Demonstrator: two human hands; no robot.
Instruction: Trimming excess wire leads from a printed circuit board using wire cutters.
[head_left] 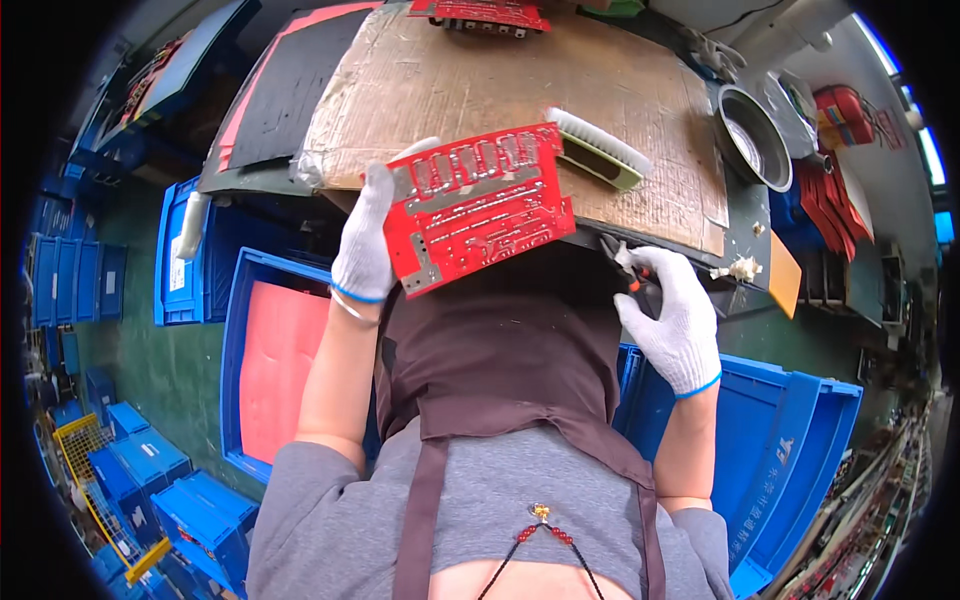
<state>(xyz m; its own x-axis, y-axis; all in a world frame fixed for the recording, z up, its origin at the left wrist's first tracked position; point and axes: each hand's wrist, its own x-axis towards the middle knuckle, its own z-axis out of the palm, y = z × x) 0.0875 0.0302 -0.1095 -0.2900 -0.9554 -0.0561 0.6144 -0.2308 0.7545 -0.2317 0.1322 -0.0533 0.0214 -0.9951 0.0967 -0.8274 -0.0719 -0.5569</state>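
Note:
My left hand [366, 245], in a white knit glove, grips a red circuit board [480, 205] by its left edge. The board is tilted, with its soldered side facing up, over the table's front edge. In my gloved right hand [675, 315] is a pair of cutters or pliers [640, 275] with dark jaws and red-and-black handles. The tool's tip lies apart from the board, to its right. Beyond the board's right end rests a brush [600, 150] with white bristles and a green back.
Brown cardboard [440, 75] covers the worktable. Another red board [480, 15] sits at its far edge, and a round metal bowl [752, 138] at the right. Blue crates stand on both sides of me; the left crate [232, 370] holds a pink sheet [283, 365].

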